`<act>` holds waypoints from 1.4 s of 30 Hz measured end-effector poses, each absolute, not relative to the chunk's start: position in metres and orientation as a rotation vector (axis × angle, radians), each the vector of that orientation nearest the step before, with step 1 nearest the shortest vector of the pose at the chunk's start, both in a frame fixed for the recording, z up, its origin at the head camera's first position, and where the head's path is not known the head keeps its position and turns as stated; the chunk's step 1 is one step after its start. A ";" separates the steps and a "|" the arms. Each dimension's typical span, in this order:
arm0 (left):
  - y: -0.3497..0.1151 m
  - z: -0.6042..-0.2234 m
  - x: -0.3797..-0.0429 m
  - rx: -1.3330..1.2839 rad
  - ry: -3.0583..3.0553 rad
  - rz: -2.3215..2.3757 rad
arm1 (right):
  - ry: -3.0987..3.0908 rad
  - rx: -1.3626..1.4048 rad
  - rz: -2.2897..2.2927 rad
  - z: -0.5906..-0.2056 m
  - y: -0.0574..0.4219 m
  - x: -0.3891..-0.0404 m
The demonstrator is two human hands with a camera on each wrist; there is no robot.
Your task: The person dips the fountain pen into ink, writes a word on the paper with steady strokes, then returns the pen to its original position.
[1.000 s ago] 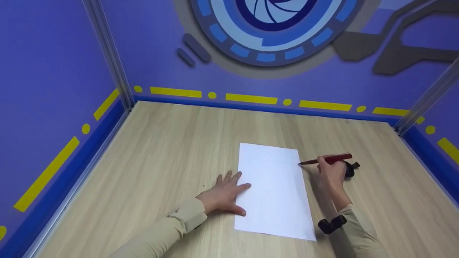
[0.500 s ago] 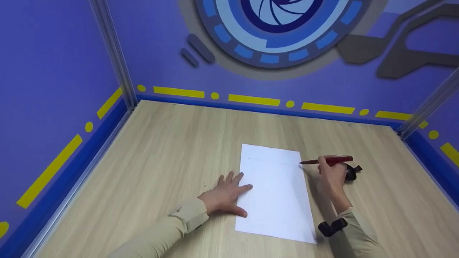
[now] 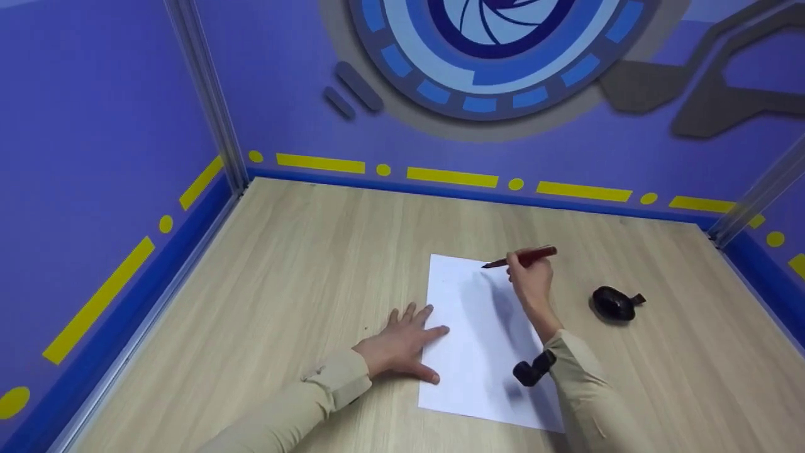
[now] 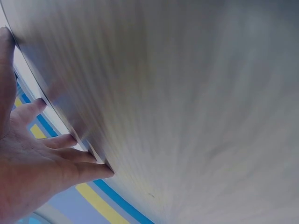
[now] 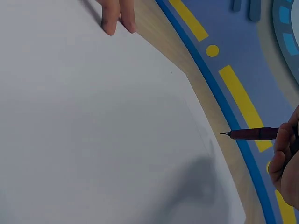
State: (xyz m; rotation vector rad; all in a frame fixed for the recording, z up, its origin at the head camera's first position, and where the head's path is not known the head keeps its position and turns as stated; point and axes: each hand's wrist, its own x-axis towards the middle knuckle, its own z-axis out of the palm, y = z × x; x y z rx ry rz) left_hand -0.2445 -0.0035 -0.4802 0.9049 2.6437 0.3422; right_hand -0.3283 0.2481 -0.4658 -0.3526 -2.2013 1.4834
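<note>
Leftward across the sheet's right long edge, the right hand (image 3: 531, 280) has travelled since the earlier frame, carrying the fountain pen (image 3: 538, 253) from just beside the paper (image 3: 462, 355) to over its far end. That shift leaves the whole of a rounded black object (image 3: 614, 304) uncovered near the counter's right edge, where the hand partly hid it before. Left hand (image 3: 397, 345) and paper have kept their places together.

Slim and dark red, the pen has a glossy barrel with a thicker rear end; the right wrist view shows its small pointed metal nib (image 5: 224, 134) bare. The right grip is closed on the barrel, fingers bent round it, with the rear end leaning toward the counter's right side. Seen from the head it points left above the paper, close to the far short edge; from the right wrist the nib shows against the wood past that edge, so it appears lifted off the sheet.

White and flat, the paper lies right of the middle of the pale wood-grain counter (image 3: 314, 251), well apart from the far edge. A tiny dark fleck (image 5: 171, 72) sits by its far left corner. The left grip is open, fingers spread, thumb and index finger resting on the sheet's left long edge.
</note>
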 end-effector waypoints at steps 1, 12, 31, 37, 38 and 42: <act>-0.003 -0.480 -0.244 0.908 2.640 0.345 | -2.209 -0.357 1.465 -0.467 0.247 -0.329; 0.001 -0.476 -0.244 0.941 2.651 0.322 | -2.196 -0.400 1.452 -0.469 0.249 -0.330; -0.002 -0.474 -0.244 0.912 2.653 0.323 | -2.179 -0.370 1.477 -0.473 0.251 -0.319; -0.003 -0.476 -0.244 0.898 2.630 0.362 | -2.159 -0.370 1.526 -0.475 0.249 -0.312; -0.003 -0.476 -0.244 0.900 2.628 0.364 | -2.156 -0.370 1.535 -0.475 0.249 -0.311; -0.003 -0.478 -0.244 0.895 2.631 0.355 | -2.168 -0.374 1.551 -0.476 0.250 -0.309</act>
